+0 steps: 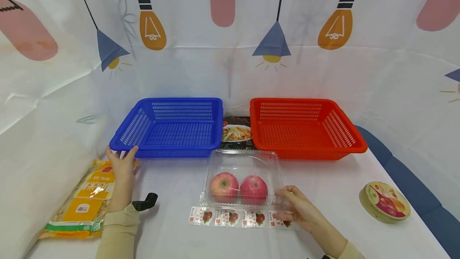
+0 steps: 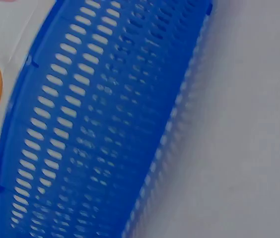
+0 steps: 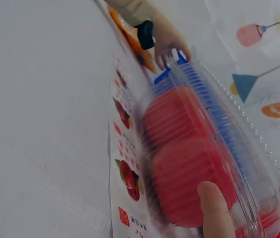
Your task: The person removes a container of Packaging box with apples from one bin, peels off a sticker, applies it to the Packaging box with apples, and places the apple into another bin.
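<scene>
— Where is the clear apple box (image 1: pixel 241 183) sitting?
— On the white table (image 1: pixel 341 195), before the baskets; the right hand (image 1: pixel 300 211) is pinching its near corner.
— The left hand (image 1: pixel 122 165)?
— Fingers straight, touching the blue basket (image 1: pixel 172 129) rim.

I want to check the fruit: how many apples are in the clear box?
2. One apple lies on the left inside the clear box, the other apple on the right, side by side. The right hand holds the box's near right corner.

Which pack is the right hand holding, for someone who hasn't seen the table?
Find the red basket at the table's back right. Just in front stands a clear clamshell box gripped by the right hand. It alone holds two red apples.
</scene>
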`<state>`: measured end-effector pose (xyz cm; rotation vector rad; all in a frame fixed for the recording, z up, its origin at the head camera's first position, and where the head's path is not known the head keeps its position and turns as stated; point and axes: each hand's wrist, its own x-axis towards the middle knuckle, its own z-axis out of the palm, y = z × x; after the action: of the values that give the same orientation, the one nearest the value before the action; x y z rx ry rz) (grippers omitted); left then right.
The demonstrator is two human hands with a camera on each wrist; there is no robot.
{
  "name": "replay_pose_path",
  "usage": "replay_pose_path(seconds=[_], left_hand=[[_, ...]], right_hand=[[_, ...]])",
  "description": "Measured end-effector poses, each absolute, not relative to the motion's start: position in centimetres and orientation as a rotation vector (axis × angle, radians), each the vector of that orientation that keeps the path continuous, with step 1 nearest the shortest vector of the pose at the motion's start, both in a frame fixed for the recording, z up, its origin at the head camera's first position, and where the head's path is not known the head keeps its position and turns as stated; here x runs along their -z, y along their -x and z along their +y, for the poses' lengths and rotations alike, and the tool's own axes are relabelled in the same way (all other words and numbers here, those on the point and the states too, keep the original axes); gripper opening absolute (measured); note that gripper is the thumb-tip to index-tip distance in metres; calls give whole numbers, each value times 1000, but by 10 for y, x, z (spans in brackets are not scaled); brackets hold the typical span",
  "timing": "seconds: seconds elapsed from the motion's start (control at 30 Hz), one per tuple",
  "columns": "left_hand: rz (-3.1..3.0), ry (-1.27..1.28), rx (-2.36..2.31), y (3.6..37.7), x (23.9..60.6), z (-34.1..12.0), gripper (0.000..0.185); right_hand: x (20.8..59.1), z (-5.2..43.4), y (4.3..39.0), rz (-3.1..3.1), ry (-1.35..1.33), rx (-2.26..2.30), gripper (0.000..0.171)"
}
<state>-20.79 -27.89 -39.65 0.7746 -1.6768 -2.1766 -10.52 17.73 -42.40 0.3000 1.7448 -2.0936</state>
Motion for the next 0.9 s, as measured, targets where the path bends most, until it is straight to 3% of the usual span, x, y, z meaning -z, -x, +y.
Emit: replay_pose_path(seconds=[0.27,0.57,0.73,0.8,0.9], left_hand=[[-1626,-818,2166,181,368,-262,89],[-2213,-232,1588,123,379,-212,49],[-2690,25,1186,105,396,-193,24],[-2842,165,1024,102,403,-188,19],[-2908,490,792,101,419,-183,19]], right_hand=[[427,181,102,2032,-343,1973,51],[423,187,98,2680,-128,1777,39],[419,175,97,3114,329,1759,38],[418,168,97,3163,652,1820,40],[415,151,101,3116,1311,1844,24]])
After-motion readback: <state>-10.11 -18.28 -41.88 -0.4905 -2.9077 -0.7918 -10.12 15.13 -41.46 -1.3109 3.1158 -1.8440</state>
